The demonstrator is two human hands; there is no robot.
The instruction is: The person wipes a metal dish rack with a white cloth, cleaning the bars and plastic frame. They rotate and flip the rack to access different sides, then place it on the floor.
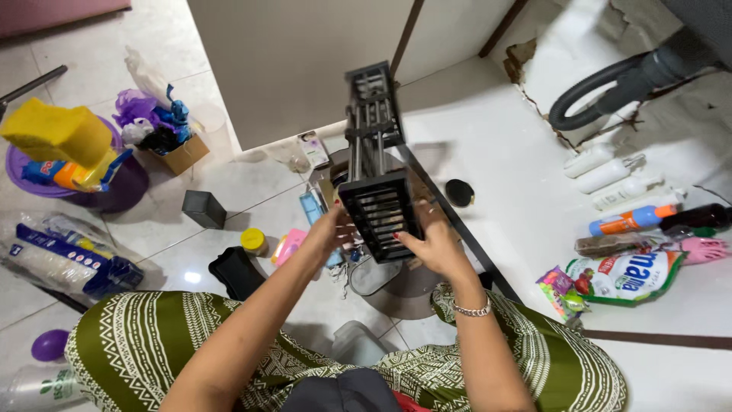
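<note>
Between both hands, black slatted metal rack (379, 179), tilted, long

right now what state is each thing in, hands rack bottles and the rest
left hand: gripping the rack's left side
right hand: gripping the rack's right side
black slatted rack: held off the floor, tilted away
white bottles: lying on their sides
orange-capped bottle: lying down
green and white pouch: lying flat
yellow sponge: resting on top of the purple basin
grey hose: bent in a curve

floor: glossy white tiles (229, 191) | cabinet door (290, 69): beige | wall (579, 46): broken plaster
</note>
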